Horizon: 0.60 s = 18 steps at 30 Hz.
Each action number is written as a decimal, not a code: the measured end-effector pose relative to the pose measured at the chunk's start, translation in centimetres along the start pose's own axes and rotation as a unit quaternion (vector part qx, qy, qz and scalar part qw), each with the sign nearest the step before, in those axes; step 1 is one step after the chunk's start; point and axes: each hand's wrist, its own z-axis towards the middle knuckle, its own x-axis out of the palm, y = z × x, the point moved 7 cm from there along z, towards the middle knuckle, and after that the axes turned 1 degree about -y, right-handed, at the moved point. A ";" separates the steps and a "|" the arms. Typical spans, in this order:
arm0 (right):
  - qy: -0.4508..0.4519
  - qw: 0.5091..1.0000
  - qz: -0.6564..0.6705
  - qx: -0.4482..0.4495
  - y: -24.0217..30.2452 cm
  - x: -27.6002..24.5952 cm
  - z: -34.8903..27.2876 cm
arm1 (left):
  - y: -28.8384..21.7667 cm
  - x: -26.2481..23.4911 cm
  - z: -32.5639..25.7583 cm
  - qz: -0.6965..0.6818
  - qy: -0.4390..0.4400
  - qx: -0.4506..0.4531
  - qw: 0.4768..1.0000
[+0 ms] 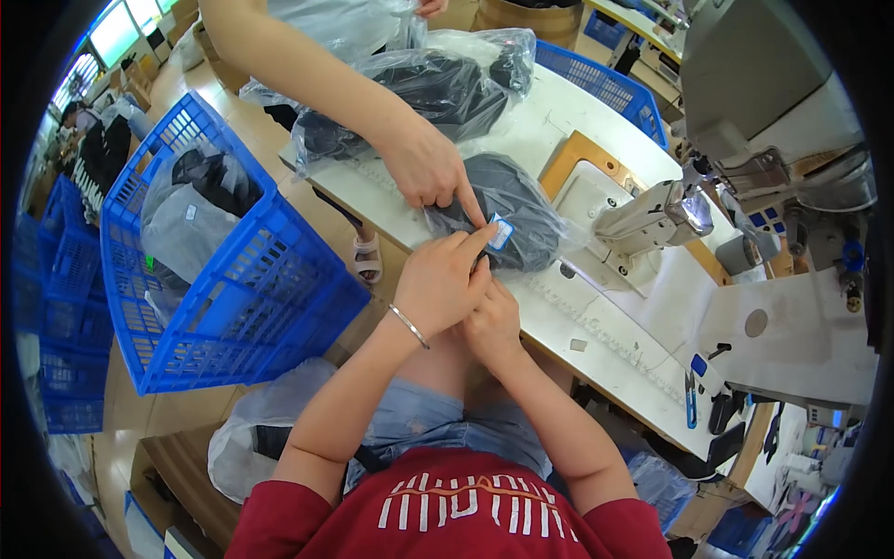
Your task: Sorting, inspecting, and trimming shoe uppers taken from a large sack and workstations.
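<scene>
A clear plastic bag of dark grey pieces (512, 191) lies on the white sewing table, with a small blue-edged white label (501, 235) on its near side. My left hand (440, 282) is closed at the bag's near edge, its fingertips by the label. Just to its right and nearer to me, my right hand (494, 321) is closed too, its fingers curled against the left. A bit of something dark shows between my fingers; what they grip is mostly hidden. From the far side another person's hand (430, 170) reaches in, index finger pointing at the label.
A sewing machine (652, 228) stands right of the bag. Further back lies a larger plastic bag of black pieces (438, 88). Left of the table is a blue crate (251, 298) with bagged items. Blue-handled snips (691, 401) lie at the table's right end.
</scene>
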 end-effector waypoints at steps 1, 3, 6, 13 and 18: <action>0.001 1.000 0.010 0.007 -0.1 0.0 0.0 | 0.1 -0.1 0.0 -0.024 -0.008 -0.007 1.000; 0.003 1.000 0.018 0.004 -0.1 -0.1 0.1 | 0.4 -0.1 -0.1 -0.039 -0.013 -0.018 0.999; 0.003 1.000 0.029 -0.001 -0.1 0.0 0.3 | 0.7 -0.2 -0.5 -0.065 -0.026 -0.045 0.997; 0.014 1.000 0.021 0.004 0.0 0.2 0.2 | 0.9 -0.5 -0.6 -0.094 -0.034 -0.071 0.992; 0.068 0.997 0.045 0.006 0.3 -0.7 1.8 | 3.4 -3.6 -2.4 -0.076 -0.159 -0.097 0.980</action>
